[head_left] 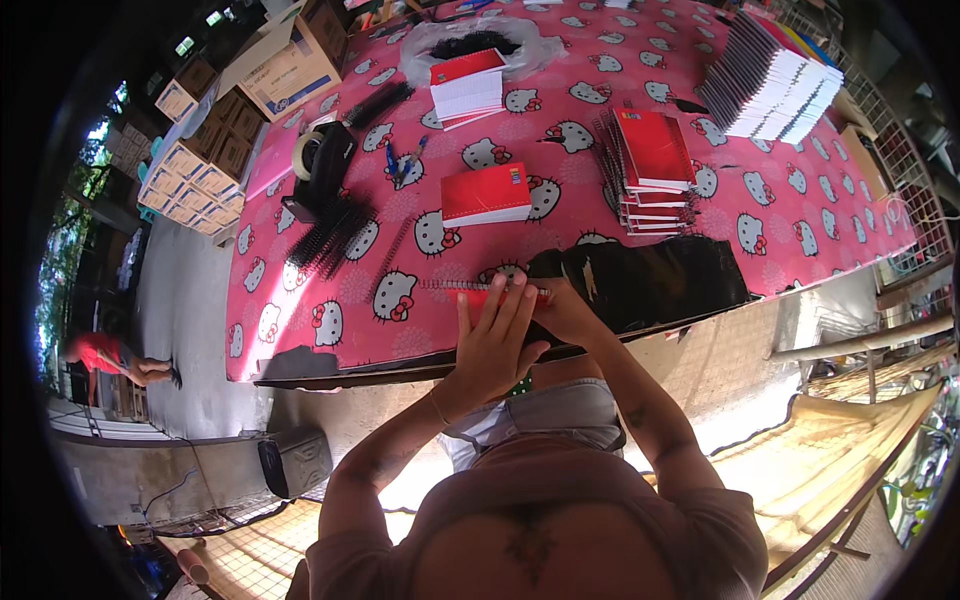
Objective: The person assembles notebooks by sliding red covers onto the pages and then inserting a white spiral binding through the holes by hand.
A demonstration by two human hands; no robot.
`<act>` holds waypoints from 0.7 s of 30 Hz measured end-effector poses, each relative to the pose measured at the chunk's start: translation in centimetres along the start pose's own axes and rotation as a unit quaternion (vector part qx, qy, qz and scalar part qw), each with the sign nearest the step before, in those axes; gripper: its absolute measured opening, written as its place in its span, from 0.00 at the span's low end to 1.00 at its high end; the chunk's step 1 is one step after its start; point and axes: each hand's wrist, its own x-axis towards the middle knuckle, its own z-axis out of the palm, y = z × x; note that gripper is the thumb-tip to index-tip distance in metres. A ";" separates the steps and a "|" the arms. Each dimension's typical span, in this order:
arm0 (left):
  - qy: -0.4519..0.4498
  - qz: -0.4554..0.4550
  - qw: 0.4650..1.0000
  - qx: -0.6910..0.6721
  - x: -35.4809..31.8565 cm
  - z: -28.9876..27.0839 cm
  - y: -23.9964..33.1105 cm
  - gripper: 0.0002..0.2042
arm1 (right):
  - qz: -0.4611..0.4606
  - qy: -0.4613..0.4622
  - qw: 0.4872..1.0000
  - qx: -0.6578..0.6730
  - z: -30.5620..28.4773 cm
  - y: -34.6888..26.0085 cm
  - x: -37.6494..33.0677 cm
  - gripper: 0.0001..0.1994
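Pressing flat on a red notebook (pixel 497 293) at the near edge of the table (pixel 300 340), the left hand (pixel 492 340) lies with fingers spread and straight, palm down over the cover. The right hand (pixel 560 310) sits just beside it on the notebook's right end, fingers curled; it seems to pinch the spiral wire binding (pixel 455 285), though the left hand hides the grip and I cannot tell for sure. The notebook's long axis runs left to right along the table edge, with the wire coil on its far side, poking out to the left of the left hand's fingertips. Both hands touch it, and the left covers more of it.

Just right of the notebook lies a black sheet (pixel 650 275), touching or nearly so, which crowds that side. Beyond the notebook, further onto the pink printed tablecloth (pixel 800 210), rests a single red notebook block (pixel 486 194), and to the right of that a stack of bound red notebooks (pixel 652 170). Left of the notebook the cloth is open as far as a bundle of black binding coils (pixel 330 235). The table edge runs right under the wrists, leaving little room toward the body.
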 end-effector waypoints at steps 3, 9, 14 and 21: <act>0.097 -0.031 0.994 -0.036 3.8 -1.9 -1.1 0.24 | -0.028 0.018 0.999 -0.020 -0.2 -0.8 -0.3 0.14; 0.110 0.008 0.989 -0.094 4.8 -1.4 -2.2 0.06 | -0.088 0.044 0.995 -0.018 -4.4 -3.5 -2.3 0.13; 0.101 0.021 0.990 -0.092 5.2 -1.4 -2.3 0.06 | -0.007 0.007 0.999 -0.038 -6.0 -4.0 -2.2 0.09; 0.073 0.008 0.988 -0.132 5.2 -3.0 -1.7 0.06 | -0.118 0.054 0.984 -0.118 -4.3 -4.7 -1.5 0.05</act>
